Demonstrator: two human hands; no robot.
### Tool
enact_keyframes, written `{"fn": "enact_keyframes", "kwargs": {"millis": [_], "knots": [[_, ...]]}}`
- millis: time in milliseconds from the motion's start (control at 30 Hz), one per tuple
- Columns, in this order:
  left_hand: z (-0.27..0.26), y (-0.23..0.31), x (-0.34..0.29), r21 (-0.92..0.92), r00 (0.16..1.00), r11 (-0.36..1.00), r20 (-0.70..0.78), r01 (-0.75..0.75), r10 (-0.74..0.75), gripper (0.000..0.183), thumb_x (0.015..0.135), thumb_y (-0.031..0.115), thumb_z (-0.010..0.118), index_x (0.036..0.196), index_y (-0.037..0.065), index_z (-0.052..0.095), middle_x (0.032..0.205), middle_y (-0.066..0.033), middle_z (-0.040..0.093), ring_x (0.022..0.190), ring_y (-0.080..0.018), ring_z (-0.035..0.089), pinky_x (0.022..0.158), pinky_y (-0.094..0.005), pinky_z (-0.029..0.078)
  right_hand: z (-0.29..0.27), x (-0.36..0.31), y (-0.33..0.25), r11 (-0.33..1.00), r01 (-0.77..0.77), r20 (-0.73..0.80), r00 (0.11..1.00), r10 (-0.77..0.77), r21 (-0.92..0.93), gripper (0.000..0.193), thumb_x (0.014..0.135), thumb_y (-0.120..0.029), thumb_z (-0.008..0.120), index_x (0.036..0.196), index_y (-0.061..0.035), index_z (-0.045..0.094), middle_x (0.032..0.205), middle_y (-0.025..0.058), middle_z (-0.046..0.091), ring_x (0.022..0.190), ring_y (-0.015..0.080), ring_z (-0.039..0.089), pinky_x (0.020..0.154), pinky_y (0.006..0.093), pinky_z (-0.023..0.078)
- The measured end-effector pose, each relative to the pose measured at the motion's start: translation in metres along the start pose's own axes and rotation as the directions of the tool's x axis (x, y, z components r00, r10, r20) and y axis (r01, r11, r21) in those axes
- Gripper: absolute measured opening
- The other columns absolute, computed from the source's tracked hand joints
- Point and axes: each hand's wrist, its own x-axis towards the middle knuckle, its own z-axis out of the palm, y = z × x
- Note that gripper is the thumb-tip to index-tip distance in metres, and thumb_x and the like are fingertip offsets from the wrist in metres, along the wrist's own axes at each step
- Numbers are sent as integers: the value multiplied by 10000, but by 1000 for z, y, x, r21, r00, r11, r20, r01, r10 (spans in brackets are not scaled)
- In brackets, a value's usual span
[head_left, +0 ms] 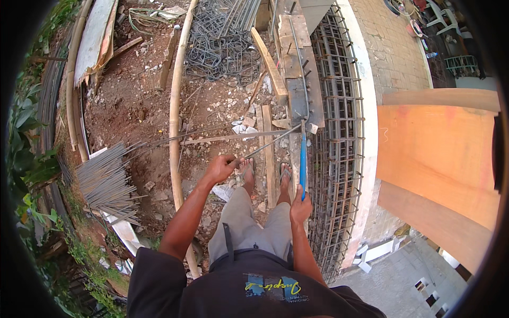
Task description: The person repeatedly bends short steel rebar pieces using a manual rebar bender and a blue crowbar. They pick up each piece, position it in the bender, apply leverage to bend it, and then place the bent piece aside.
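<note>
A thin steel rod (273, 142) runs from my left hand (221, 169), closed around its near end, up to the edge of a narrow wooden bending bench (298, 40). At the bench the rod turns and continues away along the top, beside several upright metal pins. My right hand (301, 208) is wrapped round the lower end of a blue-handled rebar bending tool (303, 161). The head of that tool meets the rod at the near end of the bench, where the exact contact is too small to make out.
A long rebar cage (336, 127) lies right of the bench. Bent steel stirrups (220, 47) are heaped ahead, and cut rods (107, 180) are bundled at left. A bamboo pole (175, 106) and timber (269, 159) cross the rubble. Orange-brown boards (437, 159) stand far right.
</note>
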Motion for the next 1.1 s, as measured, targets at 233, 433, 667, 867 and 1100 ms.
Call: {"fn": "enact_keyframes", "kwargs": {"millis": [233, 433, 667, 867, 1100], "knots": [[29, 10, -22, -23, 968, 999, -244, 47, -52, 494, 990, 476, 758, 941, -13, 803, 613, -86, 603, 608, -139, 515, 595, -399, 444, -68, 10, -21, 998, -35, 193, 981, 26, 44, 661, 1042, -654, 615, 878, -22, 715, 643, 121, 618, 601, 254, 596, 623, 433, 477], [41, 17, -32, -37, 914, 999, -403, 36, -47, 528, 957, 501, 797, 859, -17, 773, 596, -71, 583, 589, -130, 480, 567, -395, 413, -90, 15, -28, 991, 33, 324, 943, -73, 127, 569, 1062, -582, 615, 973, -30, 724, 699, 187, 665, 626, 334, 650, 625, 474, 489], [56, 16, -27, 28, 872, 992, -480, 120, -92, 554, 936, 534, 808, 839, -12, 783, 606, -46, 615, 603, -121, 543, 579, -362, 436, -102, 44, -8, 948, 39, 486, 852, -197, 315, 501, 1081, -500, 639, 940, -22, 697, 642, 124, 631, 554, 216, 643, 531, 400, 470], [61, 13, -26, -2, 832, 988, -538, 156, -132, 513, 909, 503, 851, 892, -9, 816, 692, -62, 698, 629, -133, 600, 602, -359, 467, -95, 48, -6, 789, -486, 875, 466, -129, 376, 493, 1100, -517, 611, 858, -92, 549, 578, 3, 494, 391, 108, 446, 378, 295, 363], [38, 11, -10, -3, 871, 984, -465, 178, -159, 531, 877, 517, 879, 773, 4, 789, 636, -47, 677, 599, -138, 589, 591, -372, 472, -63, 27, -4, 591, -633, 835, 533, -134, 499, 430, 1114, -429, 630, 849, -101, 548, 610, -64, 440, 445, 40, 407, 402, 261, 319]]}}
